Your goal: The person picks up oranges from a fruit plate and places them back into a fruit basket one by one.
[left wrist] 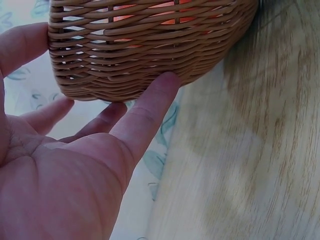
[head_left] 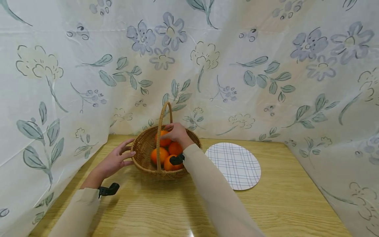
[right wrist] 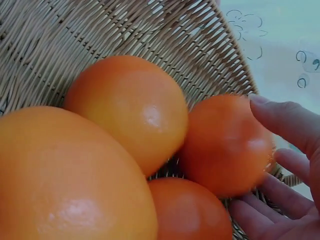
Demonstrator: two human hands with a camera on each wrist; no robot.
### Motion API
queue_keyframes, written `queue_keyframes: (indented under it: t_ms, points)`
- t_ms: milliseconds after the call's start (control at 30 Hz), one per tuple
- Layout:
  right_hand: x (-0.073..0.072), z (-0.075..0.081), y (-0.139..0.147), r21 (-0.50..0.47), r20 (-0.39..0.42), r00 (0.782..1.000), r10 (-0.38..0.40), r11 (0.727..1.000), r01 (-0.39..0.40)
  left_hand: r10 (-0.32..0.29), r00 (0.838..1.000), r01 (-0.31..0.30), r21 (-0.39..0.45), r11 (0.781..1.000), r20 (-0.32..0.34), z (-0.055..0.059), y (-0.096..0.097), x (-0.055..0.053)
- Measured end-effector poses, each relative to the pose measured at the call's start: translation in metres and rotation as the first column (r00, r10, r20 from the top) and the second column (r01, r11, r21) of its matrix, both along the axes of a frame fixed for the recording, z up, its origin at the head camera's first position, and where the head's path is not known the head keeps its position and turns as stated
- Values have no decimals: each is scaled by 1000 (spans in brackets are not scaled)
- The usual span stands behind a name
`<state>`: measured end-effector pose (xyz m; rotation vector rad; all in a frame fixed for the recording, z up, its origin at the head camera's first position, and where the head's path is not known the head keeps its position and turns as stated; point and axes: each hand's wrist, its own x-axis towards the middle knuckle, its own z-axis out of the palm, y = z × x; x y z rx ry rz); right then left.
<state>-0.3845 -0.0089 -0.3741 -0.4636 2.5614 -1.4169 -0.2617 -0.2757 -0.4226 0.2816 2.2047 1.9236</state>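
Note:
A brown wicker basket (head_left: 145, 169) with a tall arched handle stands at the back of the table, with several oranges inside. My right hand (head_left: 178, 133) reaches into it from above and grips the rearmost orange (right wrist: 220, 145). In the right wrist view its thumb lies against one side of that fruit and the other fingers curl round the opposite side. Beside it in the basket are another orange (right wrist: 127, 110) and a larger-looking, nearer orange (right wrist: 65, 175). My left hand (head_left: 115, 159) rests spread fingertips against the outside of the basket's left wall (left wrist: 145, 55).
Right of the basket lies a round white mat (head_left: 237, 164) with blue crossed lines, partly covered by the right sleeve. Both lie on a light wooden table (head_left: 154, 210). A floral curtain (head_left: 225, 82) hangs round its back and sides.

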Motion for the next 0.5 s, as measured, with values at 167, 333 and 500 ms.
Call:
queue_keyframes:
  t_ms: [167, 333, 500]
  points:
    - [-1, 6, 8, 25, 0, 1000, 27, 999, -27, 7, 1000, -7, -23, 1000, 2, 1, 0, -1]
    - [2, 16, 21, 78, 0, 997, 79, 994, -79, 20, 1000, -19, -67, 998, 4, 3, -1, 0]
    - [11, 29, 43, 75, -23, 992, 126, 989, -124, 23, 1000, -25, -145, 989, -22, 7, -5, 1]
